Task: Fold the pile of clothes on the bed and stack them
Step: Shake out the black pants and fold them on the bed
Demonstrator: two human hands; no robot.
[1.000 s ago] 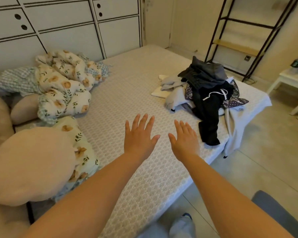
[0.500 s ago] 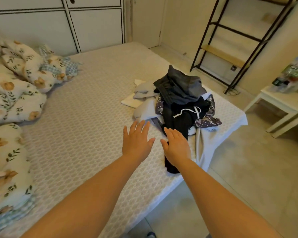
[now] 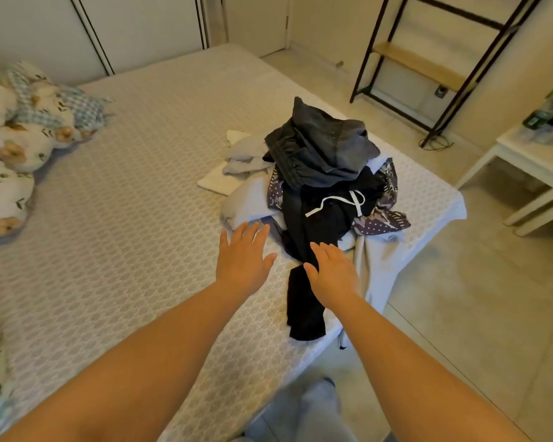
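A loose pile of clothes (image 3: 320, 173) lies at the bed's right corner: dark grey shorts (image 3: 323, 148) on top, black drawstring trousers (image 3: 320, 224) trailing toward me, a purple patterned piece (image 3: 383, 218) and pale grey garments (image 3: 246, 199) beneath. One pale garment hangs over the bed's edge. My left hand (image 3: 241, 256) hovers flat, fingers apart, just short of the pale grey cloth. Over the black trouser leg my right hand (image 3: 332, 272) is spread, holding nothing. The mattress (image 3: 125, 218) has a pale patterned cover.
Floral bedding and pillows (image 3: 16, 138) are bunched at the left. White wardrobe doors (image 3: 125, 27) stand behind the bed. A black metal shelf (image 3: 428, 62) is at the back right, a white side table (image 3: 530, 161) at the right. Tiled floor (image 3: 476, 298) lies beside the bed.
My view has swung right and closer to the pile. Both hands have reached forward; the right one now sits over the black trouser leg, the left near the pale grey cloth.
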